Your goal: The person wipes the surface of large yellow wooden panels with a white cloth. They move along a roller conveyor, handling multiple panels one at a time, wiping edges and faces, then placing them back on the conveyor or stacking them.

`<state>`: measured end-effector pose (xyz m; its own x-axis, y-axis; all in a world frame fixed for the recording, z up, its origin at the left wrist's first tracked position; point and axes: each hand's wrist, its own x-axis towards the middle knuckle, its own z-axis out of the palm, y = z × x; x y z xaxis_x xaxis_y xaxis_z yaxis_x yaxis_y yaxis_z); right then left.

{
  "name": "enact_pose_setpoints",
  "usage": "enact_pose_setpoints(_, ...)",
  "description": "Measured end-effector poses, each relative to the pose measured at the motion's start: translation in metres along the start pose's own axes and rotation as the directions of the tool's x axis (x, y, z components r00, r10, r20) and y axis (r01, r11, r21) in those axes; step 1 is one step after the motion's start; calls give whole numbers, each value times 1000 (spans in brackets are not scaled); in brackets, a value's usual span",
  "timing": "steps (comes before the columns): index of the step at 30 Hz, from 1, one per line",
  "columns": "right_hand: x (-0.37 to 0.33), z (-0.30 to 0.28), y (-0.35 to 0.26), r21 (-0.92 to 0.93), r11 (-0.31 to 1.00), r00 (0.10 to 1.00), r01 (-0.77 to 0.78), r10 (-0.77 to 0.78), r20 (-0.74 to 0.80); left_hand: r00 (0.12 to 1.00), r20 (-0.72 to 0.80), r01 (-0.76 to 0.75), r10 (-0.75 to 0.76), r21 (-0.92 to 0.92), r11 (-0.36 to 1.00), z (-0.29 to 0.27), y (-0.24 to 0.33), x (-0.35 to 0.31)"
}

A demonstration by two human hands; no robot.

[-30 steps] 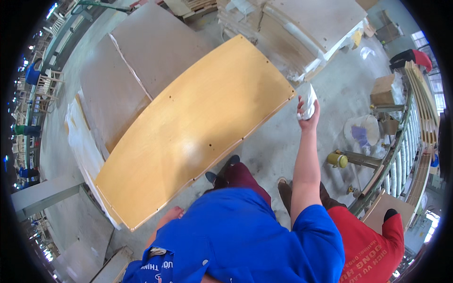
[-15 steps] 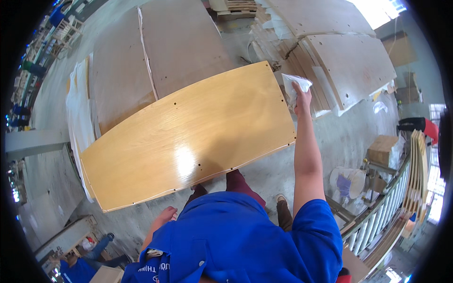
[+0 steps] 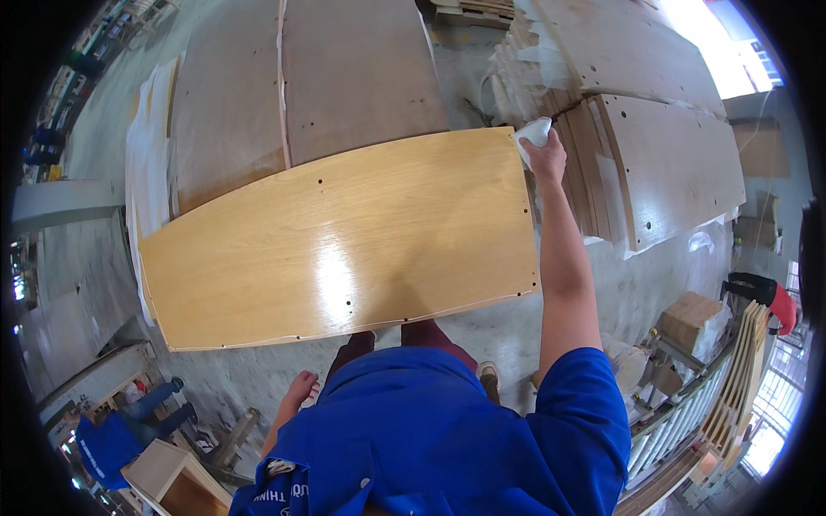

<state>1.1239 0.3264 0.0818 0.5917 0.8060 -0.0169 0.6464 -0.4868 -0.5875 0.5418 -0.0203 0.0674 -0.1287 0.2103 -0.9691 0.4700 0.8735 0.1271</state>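
As I watch, right hand [image 3: 547, 158] has reached the wooden panel [image 3: 387, 219], upper right | fingers wrapped round white wad [image 3: 535, 132], now at the corner | left hand [image 3: 301, 389] half-curled, seemingly empty

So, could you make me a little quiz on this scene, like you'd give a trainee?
1. Which hand holds the folded white sheet?
2. True or false: the yellow-brown wooden panel has no dark round marks on its face.
3. Where is the left hand?
A) Flat on top of the panel
B) Off the panel, beside the blue shirt
C) On the sheet

Key:
1. The right hand.
2. False; several dark round marks show, mostly near its edges.
3. B
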Motion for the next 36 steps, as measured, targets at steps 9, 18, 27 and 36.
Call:
enact_pose_setpoints(9, 3, 0, 7, -75, 997, 999, 29, -26, 40, 995, 43, -89, 86, 59, 994, -2, 4, 5)
enact_pose_setpoints(18, -48, -27, 28, -36, 999, 1000, -4, 5, 17, 992, 82, -113, 101, 161, 980, -14, 3, 14)
enact_pose_setpoints(27, -115, -58, 62, -5, 997, 997, -71, 71, 42, 988, 120, -123, 96, 238, 963, -30, 7, 23)
enact_pose_setpoints(36, -127, -56, 77, 11, 999, 999, -31, 31, 27, 989, 95, -136, 117, 225, 965, -32, 12, 23)
